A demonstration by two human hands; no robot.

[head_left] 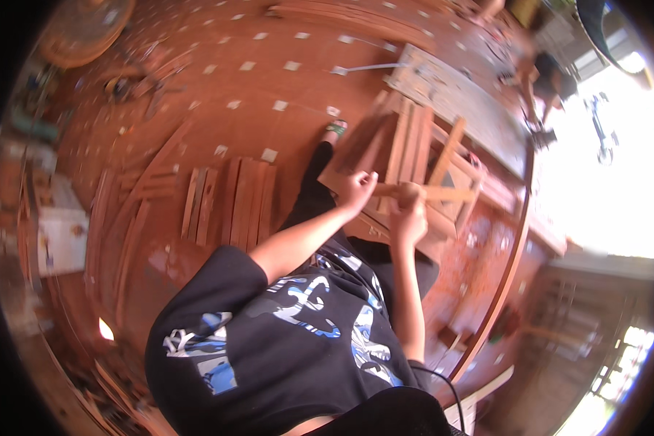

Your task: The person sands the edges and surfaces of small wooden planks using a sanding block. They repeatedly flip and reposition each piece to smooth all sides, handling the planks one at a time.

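Observation:
A light brown wooden strip lies crosswise in front of me, above a stack of wooden boards. My right hand is closed round its middle. At the strip's left end my left hand is closed, its fingers curled; whether they grip the strip or something small is hidden. The boards rest lengthwise on a low wooden support. Another narrow wooden piece slants beside them on the right, over an open wooden frame.
Reddish boards lie on the tiled floor to the left, with longer strips beyond. A grey bench top stands ahead. Another person crouches at the far right, by a bright doorway. A power tool lies at the far left.

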